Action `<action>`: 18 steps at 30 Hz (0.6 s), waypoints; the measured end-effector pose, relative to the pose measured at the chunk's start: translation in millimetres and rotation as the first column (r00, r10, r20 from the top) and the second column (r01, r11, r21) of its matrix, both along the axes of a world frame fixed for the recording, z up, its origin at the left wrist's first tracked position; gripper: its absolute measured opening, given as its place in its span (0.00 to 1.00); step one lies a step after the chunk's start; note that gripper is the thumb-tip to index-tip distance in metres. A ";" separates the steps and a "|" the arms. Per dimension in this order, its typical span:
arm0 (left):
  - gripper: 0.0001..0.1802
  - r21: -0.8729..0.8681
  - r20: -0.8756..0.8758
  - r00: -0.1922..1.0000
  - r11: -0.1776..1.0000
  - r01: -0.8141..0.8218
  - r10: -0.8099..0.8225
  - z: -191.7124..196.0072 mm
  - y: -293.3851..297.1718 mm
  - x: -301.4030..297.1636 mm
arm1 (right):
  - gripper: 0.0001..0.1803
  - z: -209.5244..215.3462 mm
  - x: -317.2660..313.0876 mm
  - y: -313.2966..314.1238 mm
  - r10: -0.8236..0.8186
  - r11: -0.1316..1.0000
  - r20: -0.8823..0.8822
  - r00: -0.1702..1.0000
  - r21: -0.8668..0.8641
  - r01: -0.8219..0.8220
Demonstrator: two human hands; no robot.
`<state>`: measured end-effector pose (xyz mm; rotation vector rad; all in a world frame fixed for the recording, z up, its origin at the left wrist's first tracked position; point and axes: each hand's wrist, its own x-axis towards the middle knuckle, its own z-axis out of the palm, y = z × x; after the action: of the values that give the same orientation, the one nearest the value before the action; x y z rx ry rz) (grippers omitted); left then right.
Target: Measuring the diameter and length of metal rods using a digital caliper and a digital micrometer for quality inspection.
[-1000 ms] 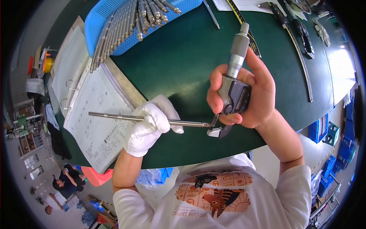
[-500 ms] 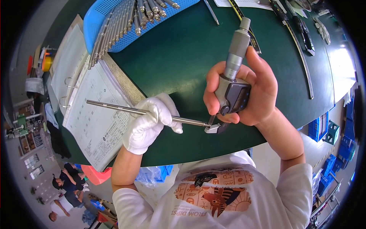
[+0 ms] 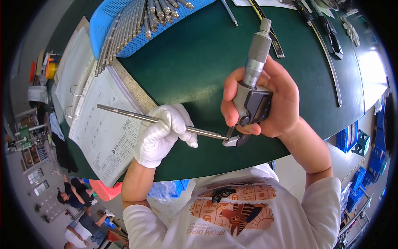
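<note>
My left hand (image 3: 161, 135), in a white glove, is closed around a slim metal rod (image 3: 124, 113). The rod slants down to the right, and its right tip sits at the jaws of a digital micrometer (image 3: 253, 89). My bare right hand (image 3: 282, 93) grips the micrometer by its dark body, thimble pointing up and away from me. The small frame end of the micrometer reaches below my fingers, beside the rod's tip. Whether both measuring faces touch the rod is too small to tell.
A blue perforated basket (image 3: 97, 29) full of metal rods stands at the far left. Below it lies an open ring binder (image 3: 107, 124) with drawings. Another rod (image 3: 229, 12), a caliper (image 3: 321, 45) and a white glove (image 3: 350, 31) lie on the green table (image 3: 186, 74).
The left end of the rod has shifted slightly right and up, while its tip stays at the micrometer. Both hands hardly move. People in the background have changed position.
</note>
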<state>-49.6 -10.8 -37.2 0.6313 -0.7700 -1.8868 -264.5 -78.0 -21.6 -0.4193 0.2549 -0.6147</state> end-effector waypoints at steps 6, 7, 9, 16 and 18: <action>0.16 0.000 0.002 1.000 1.000 0.005 -0.005 0.1 0.0 -0.7 | 0.39 -1.0 0.4 2.1 -0.039 0.999 0.057 0.998 0.015 0.038; 0.16 -0.003 0.000 1.000 1.000 0.009 -0.009 0.0 -0.3 -0.9 | 0.39 -0.8 0.1 1.5 -0.039 0.999 0.057 0.998 0.015 0.038; 0.16 -0.003 0.003 1.000 1.000 0.006 -0.006 0.0 -0.3 -1.4 | 0.39 0.3 -0.5 -0.2 0.006 1.000 -0.025 1.000 -0.002 -0.006; 0.16 0.008 0.006 1.000 1.000 0.005 -0.005 0.3 -0.1 -1.7 | 0.40 1.8 0.5 1.4 -0.003 1.000 0.030 1.000 0.020 0.003; 0.16 0.006 0.002 1.000 1.000 0.007 -0.007 0.3 -0.8 -2.2 | 0.39 0.9 0.1 1.3 -0.001 1.000 0.000 1.000 0.009 0.001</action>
<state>-51.8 -11.6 -36.9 0.6355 -0.7689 -1.8958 -264.4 -76.6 -20.7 -0.4106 0.2573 -0.6146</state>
